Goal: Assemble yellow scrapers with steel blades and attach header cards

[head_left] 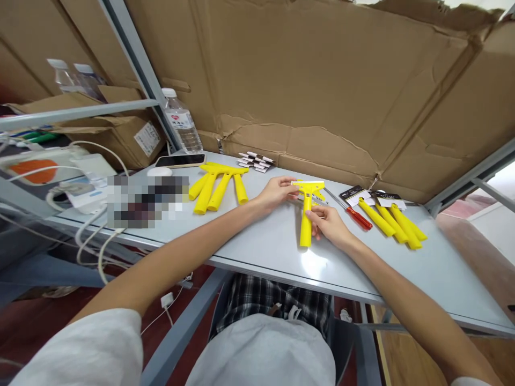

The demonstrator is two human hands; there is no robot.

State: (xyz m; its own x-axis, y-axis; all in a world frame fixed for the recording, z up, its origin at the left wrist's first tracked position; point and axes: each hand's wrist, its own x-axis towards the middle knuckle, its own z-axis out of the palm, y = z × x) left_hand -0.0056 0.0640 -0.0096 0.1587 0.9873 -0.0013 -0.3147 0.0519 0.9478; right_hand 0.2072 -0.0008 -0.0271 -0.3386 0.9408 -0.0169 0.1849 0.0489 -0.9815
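A yellow scraper (306,214) with a T-shaped head is held over the table. My right hand (326,224) pinches its handle from the right. My left hand (278,194) has its fingers closed at the left end of the scraper's head. Behind the head, other yellow and metal parts show, partly hidden. To the left lie several yellow scrapers (219,187) with their handles toward me. A screwdriver (358,218) with a red handle rests just right of my right hand. Farther right are several yellow handles (396,224) with black and white cards (354,196) at their ends.
Small black and white packets (256,161) lie near the cardboard wall (281,80). A water bottle (184,126) and a phone (181,160) are at the back left. White cables (86,236) hang over the left edge. Metal shelf posts flank the table (257,252).
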